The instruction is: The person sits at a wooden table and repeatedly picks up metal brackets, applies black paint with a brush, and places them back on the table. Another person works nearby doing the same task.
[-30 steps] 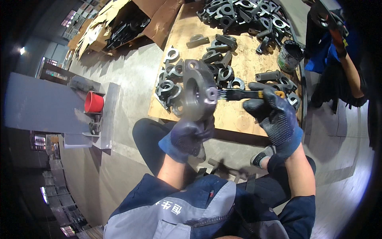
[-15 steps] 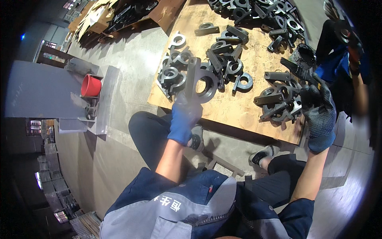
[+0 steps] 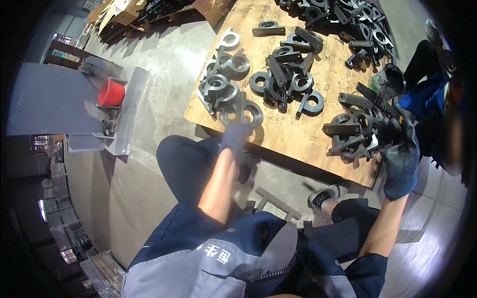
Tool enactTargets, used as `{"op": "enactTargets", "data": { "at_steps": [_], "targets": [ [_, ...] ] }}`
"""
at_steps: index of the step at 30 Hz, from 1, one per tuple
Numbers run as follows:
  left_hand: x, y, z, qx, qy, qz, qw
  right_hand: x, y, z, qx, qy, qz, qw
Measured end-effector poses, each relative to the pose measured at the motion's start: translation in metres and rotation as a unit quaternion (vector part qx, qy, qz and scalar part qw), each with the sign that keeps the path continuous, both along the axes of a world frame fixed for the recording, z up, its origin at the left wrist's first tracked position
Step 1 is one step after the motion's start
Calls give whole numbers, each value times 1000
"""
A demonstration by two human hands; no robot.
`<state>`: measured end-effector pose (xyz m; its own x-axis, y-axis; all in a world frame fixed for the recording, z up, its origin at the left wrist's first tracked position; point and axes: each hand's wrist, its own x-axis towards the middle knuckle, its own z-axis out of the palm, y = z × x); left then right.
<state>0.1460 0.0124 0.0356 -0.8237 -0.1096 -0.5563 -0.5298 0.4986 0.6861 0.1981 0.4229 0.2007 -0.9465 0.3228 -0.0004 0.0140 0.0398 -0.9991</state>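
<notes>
My left hand (image 3: 234, 136), in a blue glove, is closed on a grey metal ring bracket (image 3: 254, 113). It holds the bracket low at the table's near left edge, beside a pile of similar ring brackets (image 3: 216, 83); motion blurs hand and part. At the right, my right hand (image 3: 401, 159), in a dark dotted glove, is closed around a dark brush (image 3: 370, 95). The brush points up and left, just in front of a can (image 3: 381, 85) blackened inside. Below the brush lies another heap of ring brackets (image 3: 347, 129).
On the wooden table (image 3: 283, 144), more brackets lie in a middle cluster (image 3: 282, 74) and a large far heap (image 3: 343, 22). Another person (image 3: 422, 94) is at the right. A red bucket (image 3: 111, 93) stands at the left, and cardboard boxes (image 3: 208, 11) are at the back.
My left hand has lowered the ring bracket from a raised position to the near left pile. The right hand with the brush has barely moved; the view has shifted slightly.
</notes>
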Motion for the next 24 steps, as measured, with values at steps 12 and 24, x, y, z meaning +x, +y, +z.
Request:
{"op": "enactTargets", "data": {
  "at_steps": [12, 24],
  "targets": [
    [-119, -110, -97, -375, -81, -252, 888, 4, 10, -6, 68, 12, 11, 998],
    [-62, 49, -21, -430, 249, -161, 853, -11, 75, -3, 16, 137, -120, 983]
  ]
}}
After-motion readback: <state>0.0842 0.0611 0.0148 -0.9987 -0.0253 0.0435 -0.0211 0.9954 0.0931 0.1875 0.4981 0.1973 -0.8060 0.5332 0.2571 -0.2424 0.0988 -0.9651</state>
